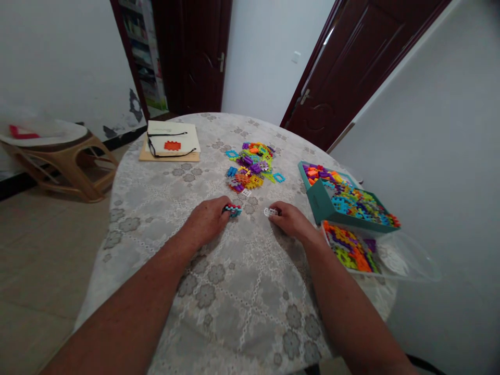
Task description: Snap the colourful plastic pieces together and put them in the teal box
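Observation:
My left hand (208,220) is closed on a small block build (234,210) of joined toothed plastic pieces, in teal, red and dark colours. Between the fingertips of my right hand (288,219) is a white plastic building piece (270,212) with an openwork frame. The two hands are apart, low over the tablecloth. Just beyond them lies a loose heap of colourful interlocking pieces (252,165) in purple, yellow, orange, green and blue. Another white piece (246,192) lies at the near edge of that heap.
Black eyeglasses (153,151) and an orange piece (172,146) rest on a book (191,136) at the left. To the right stand a teal box (322,200) and a clear plastic tub (353,272), both holding many pieces. A plastic stool (91,179) stands beyond the table's left edge.

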Tool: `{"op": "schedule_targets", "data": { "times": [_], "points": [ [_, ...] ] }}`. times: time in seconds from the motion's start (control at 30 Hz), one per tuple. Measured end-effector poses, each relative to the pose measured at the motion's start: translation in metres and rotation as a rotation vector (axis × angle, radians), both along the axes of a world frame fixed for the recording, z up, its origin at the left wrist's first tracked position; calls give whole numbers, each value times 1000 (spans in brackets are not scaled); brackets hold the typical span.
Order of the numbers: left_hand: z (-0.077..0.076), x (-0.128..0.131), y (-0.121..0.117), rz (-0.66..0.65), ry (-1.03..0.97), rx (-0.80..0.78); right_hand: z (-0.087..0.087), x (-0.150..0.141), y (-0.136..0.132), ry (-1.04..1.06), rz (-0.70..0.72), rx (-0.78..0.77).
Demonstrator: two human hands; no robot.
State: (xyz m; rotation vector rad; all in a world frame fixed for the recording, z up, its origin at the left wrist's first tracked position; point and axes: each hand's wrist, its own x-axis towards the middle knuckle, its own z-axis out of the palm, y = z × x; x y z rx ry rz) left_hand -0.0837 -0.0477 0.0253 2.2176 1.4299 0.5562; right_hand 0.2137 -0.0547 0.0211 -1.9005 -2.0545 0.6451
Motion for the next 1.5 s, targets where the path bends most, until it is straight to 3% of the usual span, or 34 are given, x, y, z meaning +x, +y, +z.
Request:
{"op": "schedule_targets", "data": {
  "times": [0.2, 0.37, 0.53, 0.83, 1.1, 1.33, 1.5],
  "points": [
    [2, 1, -2, -2, 24, -1, 9, -6, 14, -63, -31, -46],
    [0, 1, -2, 0, 5, 20, 7, -8, 22, -32, 71, -21],
    [-3, 0, -1, -4, -2, 32, 6, -29, 41, -22, 217, 56],
    [3, 1, -3, 13, 53, 16, 20, -61, 80, -225, 262, -14],
    [-5, 0, -1, 9, 26, 46, 34, -70, 86, -291, 247, -82],
    [-5, -1, -2, 1, 19, 43, 35, -68, 90, -276, 243, -188],
    [-5, 0, -2, 7, 30, 37, 30, -66, 84, -253, 221, -84]
  ]
}}
